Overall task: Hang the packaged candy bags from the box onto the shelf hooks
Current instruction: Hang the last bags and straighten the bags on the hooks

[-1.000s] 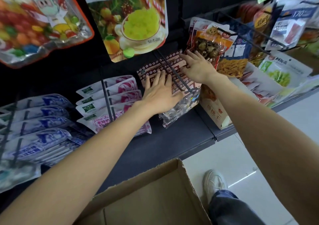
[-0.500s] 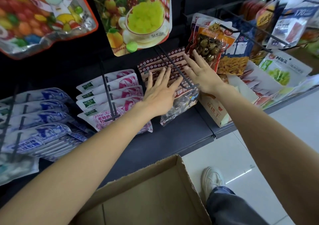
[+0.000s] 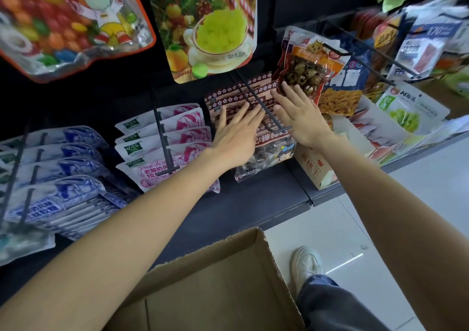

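Bags: glossy maroon flower-print plastic candy bags [image 3: 256,88], at least three, hang stacked on thin black metal hook [image 3: 264,107].
Left hand [image 3: 234,140]: flat, fingers straight, pressing bags.
Right hand [image 3: 302,120]: flat, likewise.
Box: brown corrugated cardboard box [image 3: 215,280], one, below.

White sneaker [image 3: 307,264], lower right, on the pale tiled floor [image 3: 396,219]. Blue denim trouser leg [image 3: 332,305] just above the sneaker. Red-and-white printed carton [image 3: 313,169] with Chinese characters, standing on the shelf edge, tilted.

Retail shop aisle, packaged snack bags [image 3: 210,31] hung on shelf hooks [image 3: 258,99], tiled floor [image 3: 355,229]
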